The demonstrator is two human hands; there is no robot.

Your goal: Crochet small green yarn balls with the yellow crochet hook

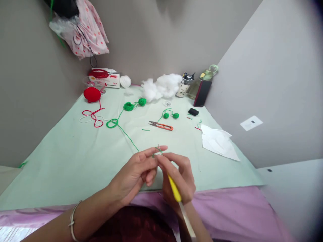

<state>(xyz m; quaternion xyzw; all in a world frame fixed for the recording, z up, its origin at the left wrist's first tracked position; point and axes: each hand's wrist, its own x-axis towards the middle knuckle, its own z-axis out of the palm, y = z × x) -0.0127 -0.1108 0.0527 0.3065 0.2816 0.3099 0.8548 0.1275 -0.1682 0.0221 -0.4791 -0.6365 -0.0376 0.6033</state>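
Observation:
My left hand (137,171) pinches a strand of green yarn (127,134) near its end, forefinger stretched forward. My right hand (180,176) is closed round a yellow-handled crochet hook (174,190), whose metal tip meets the yarn loop at my left fingertips. The green strand runs back across the pale green table mat (63,158) to a small coil (112,123) and on to green yarn balls (129,106). Both hands hover just above the mat's near edge.
Orange-handled snips (161,125) lie mid-table, with two small green crocheted balls (171,115) behind them. A red yarn ball (92,94), loose red and white strands, white stuffing (163,86), a pen cup, a bottle, a dark phone (202,93) and white paper (218,142) are around.

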